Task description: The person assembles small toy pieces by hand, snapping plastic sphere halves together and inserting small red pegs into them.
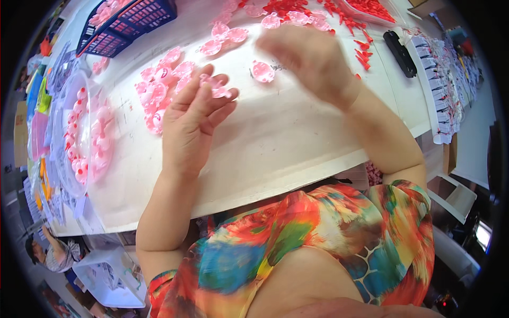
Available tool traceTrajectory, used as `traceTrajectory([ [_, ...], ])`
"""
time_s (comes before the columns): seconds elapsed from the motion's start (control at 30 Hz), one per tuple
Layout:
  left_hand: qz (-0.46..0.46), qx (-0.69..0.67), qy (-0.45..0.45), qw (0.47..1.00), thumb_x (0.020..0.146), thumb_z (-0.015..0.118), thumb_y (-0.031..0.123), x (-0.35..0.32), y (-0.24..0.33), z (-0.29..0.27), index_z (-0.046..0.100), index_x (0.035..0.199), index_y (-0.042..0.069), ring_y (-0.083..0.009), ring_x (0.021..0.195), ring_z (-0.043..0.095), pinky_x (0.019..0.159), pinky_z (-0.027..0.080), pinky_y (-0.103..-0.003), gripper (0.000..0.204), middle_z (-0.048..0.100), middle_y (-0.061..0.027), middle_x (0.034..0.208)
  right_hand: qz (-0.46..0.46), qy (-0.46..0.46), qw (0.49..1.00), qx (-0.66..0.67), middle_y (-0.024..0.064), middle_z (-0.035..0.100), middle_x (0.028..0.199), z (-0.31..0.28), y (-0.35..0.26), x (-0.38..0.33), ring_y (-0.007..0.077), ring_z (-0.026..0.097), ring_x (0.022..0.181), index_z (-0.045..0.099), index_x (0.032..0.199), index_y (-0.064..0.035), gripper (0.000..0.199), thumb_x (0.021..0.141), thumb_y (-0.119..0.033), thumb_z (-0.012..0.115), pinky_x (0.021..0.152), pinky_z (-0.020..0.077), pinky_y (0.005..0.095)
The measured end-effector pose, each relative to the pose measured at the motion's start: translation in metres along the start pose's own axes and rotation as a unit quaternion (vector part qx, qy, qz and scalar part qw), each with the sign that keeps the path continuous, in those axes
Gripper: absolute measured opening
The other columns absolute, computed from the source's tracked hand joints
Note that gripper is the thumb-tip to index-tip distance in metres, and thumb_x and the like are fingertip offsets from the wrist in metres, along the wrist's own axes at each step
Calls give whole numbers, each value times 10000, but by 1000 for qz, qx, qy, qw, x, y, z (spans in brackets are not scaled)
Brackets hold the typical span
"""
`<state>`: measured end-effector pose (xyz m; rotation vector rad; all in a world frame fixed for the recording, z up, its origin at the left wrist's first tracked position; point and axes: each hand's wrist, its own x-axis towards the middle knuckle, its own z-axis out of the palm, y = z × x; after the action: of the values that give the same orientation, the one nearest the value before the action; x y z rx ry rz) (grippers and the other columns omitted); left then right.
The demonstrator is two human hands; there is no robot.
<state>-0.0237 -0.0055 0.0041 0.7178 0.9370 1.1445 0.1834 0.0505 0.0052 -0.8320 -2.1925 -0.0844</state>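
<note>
My left hand (186, 124) is raised above the white table, its fingers closed round a small pink plastic piece (216, 87) with knobbed ends. Just left of it lies a heap of similar pink pieces (155, 95). My right hand (313, 63) hangs over the table's far middle, smeared by motion; its fingers are too blurred to show whether they hold anything. One round pink piece with small side tabs (263, 71) lies by itself between the two hands. More pink pieces (220, 33) are scattered farther back, and small red plastic parts (362, 54) lie beyond my right hand.
A dark blue basket (135, 29) with pink pieces stands at the far left. Near it is a clear round tub (90, 175) of pink and white pieces. A tray of red parts (371, 9) and a black elongated object (400, 54) are at the far right. The table edge (275, 186) runs before me.
</note>
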Motion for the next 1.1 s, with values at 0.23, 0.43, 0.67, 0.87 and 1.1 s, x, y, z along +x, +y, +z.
traceTrajectory([
  [0.23, -2, -19, -12, 1000, 857, 508, 99, 3, 6, -10, 424, 1206, 10, -194, 898, 582, 773, 510, -243, 370, 523, -97, 1049, 305, -82, 949, 7, 110, 593, 768, -49, 44, 19, 176, 572, 711, 582, 852, -8, 154, 770, -138, 585, 639, 444, 278],
  [0.43, -27, -4, -1, 1000, 824, 541, 51, 3, 7, -10, 437, 1198, 6, -183, 904, 579, 774, 504, -238, 392, 520, -98, 1057, 216, -133, 966, -48, 99, 609, 822, -33, 37, 15, 159, 578, 729, 591, 893, -20, 157, 789, -137, 577, 641, 456, 271],
  [0.67, -54, 29, -35, 998, 837, 530, 93, 2, 7, -9, 403, 1221, -5, -181, 913, 577, 766, 499, -219, 416, 515, -106, 1074, 132, -133, 977, 97, 56, 592, 865, 20, 25, 24, 163, 556, 714, 577, 932, -52, 176, 770, -116, 604, 612, 447, 266],
  [0.87, -57, 27, -71, 995, 824, 559, 112, 3, 7, -12, 421, 1203, -16, -162, 893, 584, 769, 498, -232, 423, 530, -95, 1051, -15, -155, 987, 46, 52, 573, 847, 64, 15, 53, 238, 549, 845, 593, 875, -95, 142, 756, -173, 592, 693, 452, 346],
  [1.1, -64, -43, -56, 995, 820, 570, 120, 2, 7, -13, 437, 1191, -6, -160, 887, 586, 765, 494, -225, 414, 536, -91, 1035, 268, -218, 892, 293, 35, 586, 962, 46, 8, 69, 117, 546, 851, 563, 1052, -57, 283, 793, -169, 585, 717, 427, 254],
])
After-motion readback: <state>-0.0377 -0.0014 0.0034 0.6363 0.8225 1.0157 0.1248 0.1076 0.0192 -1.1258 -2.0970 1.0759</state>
